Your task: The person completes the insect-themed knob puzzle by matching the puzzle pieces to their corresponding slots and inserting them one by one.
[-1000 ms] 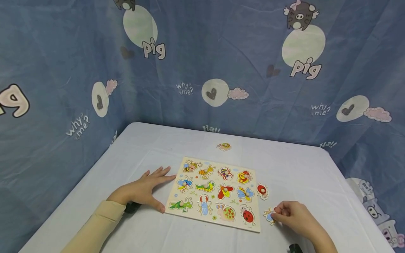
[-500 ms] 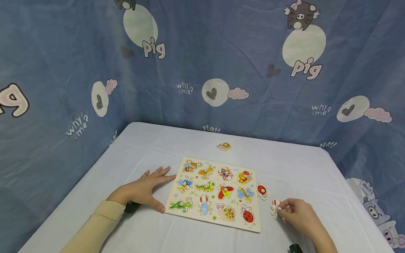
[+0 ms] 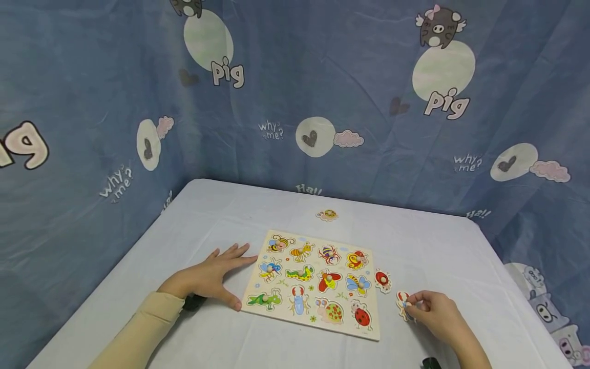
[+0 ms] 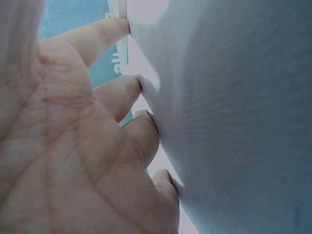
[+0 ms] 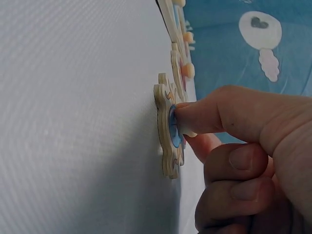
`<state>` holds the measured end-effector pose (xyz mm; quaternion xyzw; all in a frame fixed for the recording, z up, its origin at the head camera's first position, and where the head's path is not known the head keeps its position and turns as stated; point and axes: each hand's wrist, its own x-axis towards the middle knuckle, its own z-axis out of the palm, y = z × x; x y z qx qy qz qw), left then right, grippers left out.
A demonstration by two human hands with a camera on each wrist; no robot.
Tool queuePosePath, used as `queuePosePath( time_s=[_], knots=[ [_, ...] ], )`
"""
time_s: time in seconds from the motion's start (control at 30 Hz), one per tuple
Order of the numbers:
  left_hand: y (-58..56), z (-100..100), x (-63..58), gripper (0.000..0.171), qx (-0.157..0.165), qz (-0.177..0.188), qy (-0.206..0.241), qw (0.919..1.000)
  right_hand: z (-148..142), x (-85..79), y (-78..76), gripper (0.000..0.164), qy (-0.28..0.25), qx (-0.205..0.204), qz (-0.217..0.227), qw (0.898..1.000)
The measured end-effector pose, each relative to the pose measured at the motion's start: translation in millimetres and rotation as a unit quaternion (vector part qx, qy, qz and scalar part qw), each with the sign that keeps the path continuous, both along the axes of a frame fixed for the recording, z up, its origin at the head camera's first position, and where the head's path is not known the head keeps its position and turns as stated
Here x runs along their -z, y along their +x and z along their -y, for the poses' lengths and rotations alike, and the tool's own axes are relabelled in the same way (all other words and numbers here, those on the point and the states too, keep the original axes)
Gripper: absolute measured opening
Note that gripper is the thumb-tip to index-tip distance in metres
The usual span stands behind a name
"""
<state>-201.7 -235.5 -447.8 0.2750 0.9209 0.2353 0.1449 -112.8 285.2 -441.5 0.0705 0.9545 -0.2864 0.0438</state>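
Note:
A wooden insect puzzle board (image 3: 276, 285) lies flat on the white table. My left hand (image 3: 209, 274) rests beside its left edge with fingers spread; the index fingertip and thumb touch the board. To the right of the board my right hand (image 3: 435, 315) pinches a blue-and-red stag beetle puzzle piece (image 3: 402, 302) between thumb and index finger. In the right wrist view the beetle piece (image 5: 165, 131) stands close to the tabletop, its knob mostly hidden by the fingers. A ladybug piece (image 3: 382, 280) lies just off the board's right edge. The beetle, snail and ladybug places on the board hold no knobbed pieces.
A snail puzzle piece (image 3: 328, 215) lies on the white tablecloth (image 3: 221, 205) behind the board. Blue curtains (image 3: 369, 169) with pig prints hang behind and at both sides of the table. A dark strap end (image 3: 430, 363) shows under the right wrist.
Over the past second my right hand has turned the stag beetle piece and shifted it slightly right, so its red pincers now point away from me. My left hand stays in place.

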Motion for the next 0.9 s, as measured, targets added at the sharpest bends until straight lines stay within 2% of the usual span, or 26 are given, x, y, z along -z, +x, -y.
queuePosePath(
  time_s=[0.2,0.53,0.9],
  knots=[
    [1.6,-0.1,-1.2,0.116,0.001,0.003,0.003,1.0000,1.1,1.7,-0.7,0.019,-0.006,0.008,0.010,1.000],
    [1.4,-1.4,-1.0,0.116,0.000,0.003,0.000,1.0000,-1.1,0.5,-2.2,0.027,-0.013,0.009,0.007,1.000],
    [1.2,-0.9,-1.1,0.116,0.003,0.002,0.003,1.0000,2.7,-3.9,-2.4,0.026,-0.018,0.004,0.005,1.000]
  ],
)
